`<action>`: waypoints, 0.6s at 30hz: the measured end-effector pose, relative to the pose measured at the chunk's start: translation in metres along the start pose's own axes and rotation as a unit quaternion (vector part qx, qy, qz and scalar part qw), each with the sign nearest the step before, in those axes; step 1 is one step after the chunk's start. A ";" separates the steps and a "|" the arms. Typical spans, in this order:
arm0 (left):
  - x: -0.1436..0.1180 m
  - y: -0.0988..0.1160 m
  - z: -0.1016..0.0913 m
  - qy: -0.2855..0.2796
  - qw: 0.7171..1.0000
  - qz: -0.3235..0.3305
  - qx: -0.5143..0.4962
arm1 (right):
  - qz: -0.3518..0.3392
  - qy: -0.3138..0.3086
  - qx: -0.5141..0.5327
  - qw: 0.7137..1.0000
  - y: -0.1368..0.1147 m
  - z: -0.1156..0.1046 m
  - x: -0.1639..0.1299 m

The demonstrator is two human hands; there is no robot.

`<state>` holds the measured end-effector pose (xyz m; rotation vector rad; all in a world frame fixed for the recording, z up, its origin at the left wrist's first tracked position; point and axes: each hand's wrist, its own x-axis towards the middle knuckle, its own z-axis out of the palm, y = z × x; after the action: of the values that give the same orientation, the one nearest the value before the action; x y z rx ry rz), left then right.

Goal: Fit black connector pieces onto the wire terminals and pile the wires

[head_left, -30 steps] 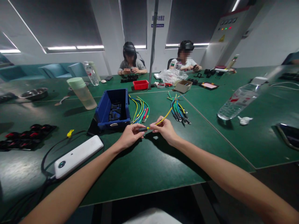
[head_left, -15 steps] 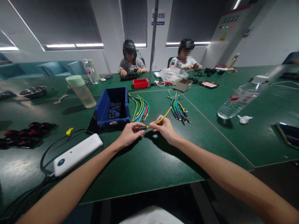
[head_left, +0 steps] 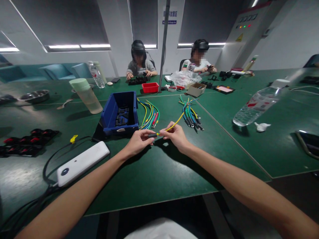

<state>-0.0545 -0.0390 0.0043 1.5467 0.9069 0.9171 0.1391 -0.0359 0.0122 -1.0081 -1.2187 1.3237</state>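
Pale walls [head_left: 117,20] with dark panels [head_left: 64,20] and bright lower strips [head_left: 64,46] span the upper frame. Blue-green seats [head_left: 53,72] stand at left, a lamp-studded cabinet [head_left: 238,49] at upper right.

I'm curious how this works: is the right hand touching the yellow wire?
Touching: in the head view, the right hand pinches the yellow wire, which shows on both sides.

wall sign [head_left: 172,14], partly behind a pole [head_left: 163,46]: dark characters ending 放置区, above a strip of lettering too small to read. cabinet [head_left: 236,49]: yellow triangular warning sign [head_left: 239,37], its symbol indistinct. water bottle [head_left: 259,103]: red-marked label, illegible.
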 end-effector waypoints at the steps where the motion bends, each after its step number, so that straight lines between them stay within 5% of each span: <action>1: 0.000 0.001 0.000 0.001 1.000 0.000 0.001 | -0.001 0.000 0.000 1.000 0.000 0.000 0.000; 18: -0.001 0.003 0.001 0.000 1.000 -0.001 0.024 | 0.017 0.003 0.000 1.000 0.002 0.000 0.000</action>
<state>-0.0533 -0.0407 0.0070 1.5861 0.9355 0.9010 0.1391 -0.0358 0.0102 -1.0356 -1.2012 1.3452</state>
